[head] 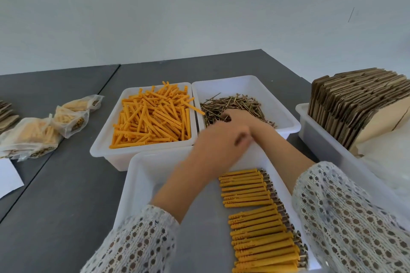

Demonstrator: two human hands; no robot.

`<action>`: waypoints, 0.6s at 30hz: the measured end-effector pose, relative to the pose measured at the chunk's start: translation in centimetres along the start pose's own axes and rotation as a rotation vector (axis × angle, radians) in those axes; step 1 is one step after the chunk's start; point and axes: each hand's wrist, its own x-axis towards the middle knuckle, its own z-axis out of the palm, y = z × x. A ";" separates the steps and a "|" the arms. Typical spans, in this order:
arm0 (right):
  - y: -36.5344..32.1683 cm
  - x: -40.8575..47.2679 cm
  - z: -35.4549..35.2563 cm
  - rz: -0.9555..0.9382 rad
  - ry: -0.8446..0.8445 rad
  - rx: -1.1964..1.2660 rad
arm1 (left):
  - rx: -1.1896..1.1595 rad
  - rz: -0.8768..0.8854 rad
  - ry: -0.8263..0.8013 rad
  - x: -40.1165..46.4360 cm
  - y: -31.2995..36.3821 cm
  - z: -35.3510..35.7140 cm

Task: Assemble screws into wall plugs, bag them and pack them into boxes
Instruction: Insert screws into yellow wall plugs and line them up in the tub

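My right hand [240,117] reaches into the white tray [278,97] of brass screws [239,101]; its fingertips dip into the pile and the grip is hidden. Crossing just in front of it, my left hand [218,143] is motion-blurred over the near rim of that tray, fingers curled, with nothing visible in it. To the left, another white tray [99,150] holds loose orange wall plugs [153,117]. In the front tray [142,175], assembled plugs with screws [255,217] lie in neat rows on the right side.
Filled clear bags [33,137] lie on the grey table at the left, beside a white sheet [6,177]. At the right a white tray [315,137] holds flat cardboard boxes [355,104] on edge, with clear plastic [388,162] beside them.
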 end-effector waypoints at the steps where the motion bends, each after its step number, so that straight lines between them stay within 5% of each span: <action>1: -0.2 0.0 0.2 -0.007 -0.037 -0.077 | 0.067 -0.094 0.127 0.1 -1.5 -0.5; 4: -0.4 -0.1 0.1 0.057 -0.054 -0.085 | 0.193 -0.445 0.335 -0.3 -6.3 -1.3; 7: -0.5 -0.4 -0.1 0.088 -0.058 -0.150 | 0.208 -0.708 0.215 -0.9 -9.4 -1.3; 13: -0.9 -0.8 -0.1 0.060 0.021 -0.170 | 0.052 -0.722 0.156 -0.6 -10.6 -0.9; 18: -1.4 -1.9 -0.4 -0.028 0.372 -0.046 | 0.069 -0.697 0.125 -0.6 -10.6 -0.8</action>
